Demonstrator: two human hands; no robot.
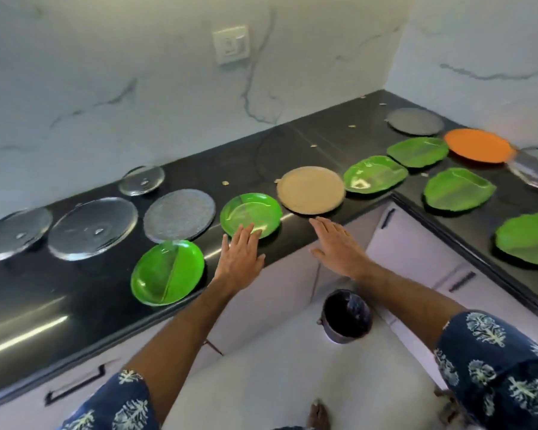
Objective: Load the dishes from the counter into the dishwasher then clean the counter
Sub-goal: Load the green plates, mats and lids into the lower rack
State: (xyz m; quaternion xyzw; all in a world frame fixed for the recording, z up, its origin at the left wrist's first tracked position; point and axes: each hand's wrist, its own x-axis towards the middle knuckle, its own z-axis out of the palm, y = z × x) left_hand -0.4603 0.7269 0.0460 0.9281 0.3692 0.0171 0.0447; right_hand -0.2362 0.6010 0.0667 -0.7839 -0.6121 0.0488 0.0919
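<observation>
I count the plates on the black L-shaped table (pixel 292 144): two round bright green ones, one near the front edge (pixel 167 272) and one just beyond my fingers (pixel 251 215); four green leaf-shaped ones, at (pixel 375 174), (pixel 417 151), (pixel 459 193) and (pixel 526 239); one tan plate (pixel 311 189); one orange plate (pixel 478 145); two grey ones, a speckled one (pixel 179 215) and a far one at about one o'clock near the corner (pixel 415 121). Clear glass: a large plate (pixel 93 228), one further towards nine o'clock (pixel 16 233), a small dish behind them (pixel 141 180), and another cut off at the frame's three o'clock edge (pixel 533 169). That makes fourteen. I can read no writing or brand anywhere.

My left hand (pixel 240 252) is flat, fingers spread wide, holding nothing; its fingertips overlap the near rim of the second round green plate, though I cannot tell whether they touch it. My right hand (pixel 339 245) is likewise open and empty, palm down, hovering at the table's front edge just below the tan plate.

Small pale crumbs (pixel 225 183) lie scattered on the table. A dark bucket (pixel 347 316) stands on the floor at six o'clock from my right hand, and a white wall switch (pixel 231 45) sits at twelve o'clock
</observation>
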